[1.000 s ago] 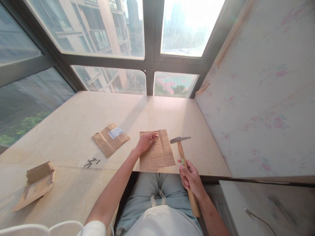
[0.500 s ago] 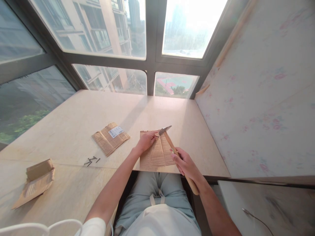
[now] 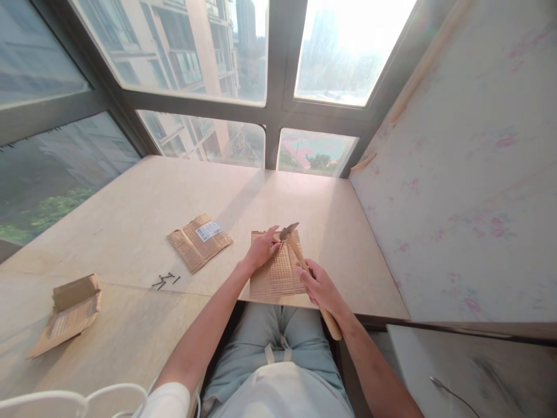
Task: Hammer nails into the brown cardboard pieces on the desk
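Note:
My right hand (image 3: 321,284) is wrapped round the wooden handle of a hammer (image 3: 296,249). The hammer's metal head is just above the fingertips of my left hand (image 3: 262,248). That hand rests on a piece of corrugated cardboard (image 3: 278,276) at the table's front edge. Its thumb and fingers pinch a small dark nail (image 3: 282,242), mostly hidden by the fingers and the hammer head, while one finger sticks up. Rows of small holes or marks cover the middle of the cardboard. Several loose nails (image 3: 165,281) lie on the table to the left.
Left of my hands lies a second cardboard piece (image 3: 199,244) with a white label. A folded, open cardboard piece (image 3: 69,313) is farther left. The pale table (image 3: 209,186) meets windows at the back and a flower-patterned wall (image 3: 444,220) at right. A cable (image 3: 452,393) is at lower right.
The hammer head has come slightly left and closer to my left fingertips, and my right hand has shifted left with the handle. One left finger has lifted. The view has moved a little.

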Tool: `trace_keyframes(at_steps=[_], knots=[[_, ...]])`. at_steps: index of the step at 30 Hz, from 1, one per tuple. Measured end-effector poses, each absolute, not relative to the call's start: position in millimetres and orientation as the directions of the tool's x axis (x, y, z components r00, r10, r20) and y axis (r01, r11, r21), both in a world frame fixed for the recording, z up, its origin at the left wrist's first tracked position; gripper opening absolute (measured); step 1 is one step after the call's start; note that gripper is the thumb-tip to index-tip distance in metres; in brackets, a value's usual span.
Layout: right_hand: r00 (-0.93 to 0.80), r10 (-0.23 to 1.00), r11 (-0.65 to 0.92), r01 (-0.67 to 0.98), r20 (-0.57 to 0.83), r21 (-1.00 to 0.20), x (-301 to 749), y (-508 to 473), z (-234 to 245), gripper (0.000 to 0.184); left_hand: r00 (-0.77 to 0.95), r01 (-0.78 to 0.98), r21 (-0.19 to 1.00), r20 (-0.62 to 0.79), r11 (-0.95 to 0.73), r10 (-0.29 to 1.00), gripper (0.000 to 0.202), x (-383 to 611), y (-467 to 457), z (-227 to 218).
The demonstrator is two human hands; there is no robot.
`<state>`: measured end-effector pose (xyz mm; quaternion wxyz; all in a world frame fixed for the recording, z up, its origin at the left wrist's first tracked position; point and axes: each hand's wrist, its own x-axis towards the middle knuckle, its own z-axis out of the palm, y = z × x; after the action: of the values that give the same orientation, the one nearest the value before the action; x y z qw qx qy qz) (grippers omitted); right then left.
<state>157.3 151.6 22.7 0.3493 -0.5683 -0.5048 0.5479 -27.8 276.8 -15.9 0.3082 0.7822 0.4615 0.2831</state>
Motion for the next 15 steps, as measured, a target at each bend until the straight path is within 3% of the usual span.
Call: trace_keyframes(at_steps=[15], knots=[[-0.108, 0.953, -0.234, 0.332, -0.284, -0.914, 158.8, 153.0, 24.3, 0.03, 0.373, 0.557, 0.725, 0.217, -0.405, 0.902, 0.053, -28.8, 276.3, -20.9]])
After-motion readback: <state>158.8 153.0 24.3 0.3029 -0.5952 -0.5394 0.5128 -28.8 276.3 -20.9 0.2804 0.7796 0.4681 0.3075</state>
